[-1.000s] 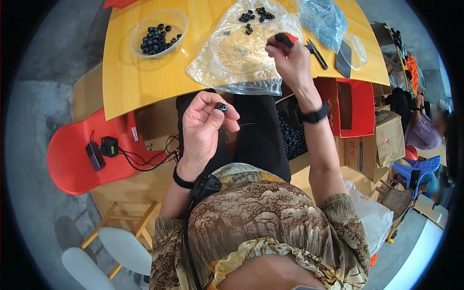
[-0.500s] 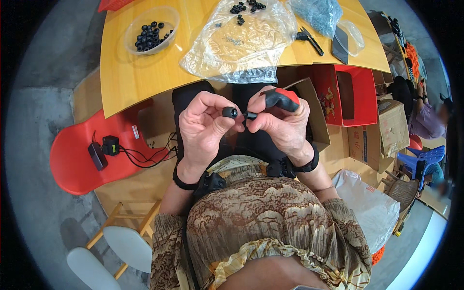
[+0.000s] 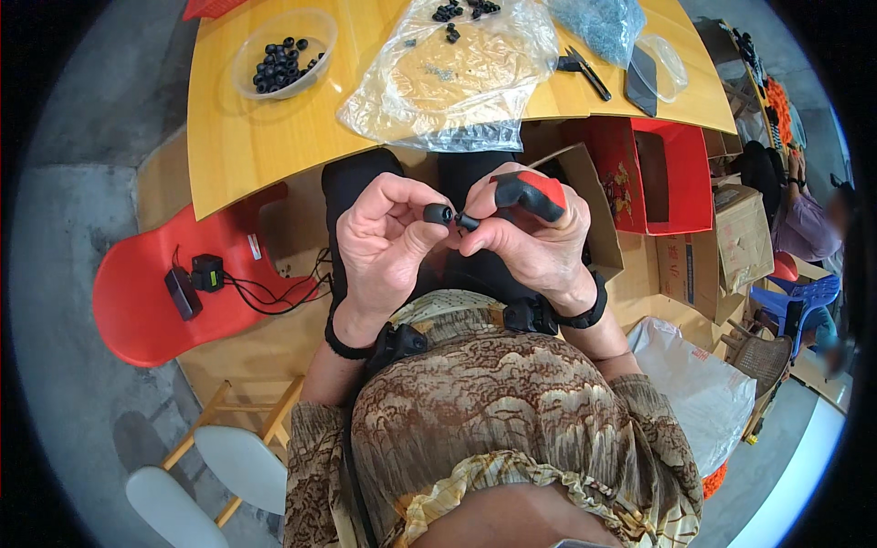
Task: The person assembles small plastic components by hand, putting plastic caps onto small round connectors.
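Close in front of me, over my lap, my left hand (image 3: 376,239) pinches a short black hollow cylinder (image 3: 437,214) between thumb and fingers, its open end facing right. Opposite it, my right hand (image 3: 541,245) grips a smaller black cylindrical piece (image 3: 467,222) between thumb and index finger. The two pieces lie nearly end to end; whether they touch I cannot tell. A red-and-black bent piece (image 3: 532,194) sits at the curled fingers of my right hand, either covering a finger or held there.
On the yellow table (image 3: 219,137) stand a clear bowl (image 3: 322,41) of black pieces, a plastic bag (image 3: 402,119) with small black parts on it, a pair of black-handled snips (image 3: 585,71) and a dark flat phone-like slab (image 3: 642,82). A red chair (image 3: 137,292) is at left, a red box (image 3: 681,219) at right.
The small piece in my right hand has shifted slightly left and is tilted more. The cylinder's open end has turned a little more to the right. Both grips persist.
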Motion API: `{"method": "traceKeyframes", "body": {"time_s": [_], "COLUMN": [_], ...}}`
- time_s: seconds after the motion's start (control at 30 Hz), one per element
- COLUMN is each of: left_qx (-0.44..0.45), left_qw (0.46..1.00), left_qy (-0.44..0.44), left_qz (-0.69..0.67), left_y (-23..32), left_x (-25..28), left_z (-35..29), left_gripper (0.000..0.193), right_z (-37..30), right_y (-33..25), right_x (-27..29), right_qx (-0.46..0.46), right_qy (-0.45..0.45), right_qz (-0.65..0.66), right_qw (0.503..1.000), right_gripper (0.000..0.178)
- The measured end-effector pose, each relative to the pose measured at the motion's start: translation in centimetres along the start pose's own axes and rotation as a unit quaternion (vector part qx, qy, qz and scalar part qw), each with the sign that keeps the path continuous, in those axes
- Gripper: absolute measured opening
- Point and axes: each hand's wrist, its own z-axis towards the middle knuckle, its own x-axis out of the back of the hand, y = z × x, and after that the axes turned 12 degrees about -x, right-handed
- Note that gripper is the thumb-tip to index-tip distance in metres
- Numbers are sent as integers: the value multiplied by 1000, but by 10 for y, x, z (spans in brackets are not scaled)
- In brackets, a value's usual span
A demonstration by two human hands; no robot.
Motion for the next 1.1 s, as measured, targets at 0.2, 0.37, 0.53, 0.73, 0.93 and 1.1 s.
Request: {"method": "traceKeyframes", "body": {"time_s": [0.2,0.37,0.53,0.73,0.93,1.1], "left_qx": [-10,-19,-23,-45,-32,9], "left_qw": [999,996,992,972,951,970], "left_qy": [-18,-37,-45,-70,-106,-74], "left_qz": [43,85,117,219,288,232], "left_y": [0,-1,0,0,6,4], "left_x": [2,3,3,4,5,2], "left_z": [0,1,1,3,10,6], "left_gripper": [18,17,15,13,13,12], "right_z": [3,3,4,7,12,11], "right_y": [1,2,0,-2,-6,-4], "right_x": [0,3,5,8,12,10], "right_qx": [31,30,15,17,-92,-110], "right_qy": [16,7,-5,-11,-52,-57], "right_qz": [-52,-62,-69,-124,-88,-69], "right_qw": [998,998,998,992,990,990], "right_gripper": [21,21,23,22,20,18]}}
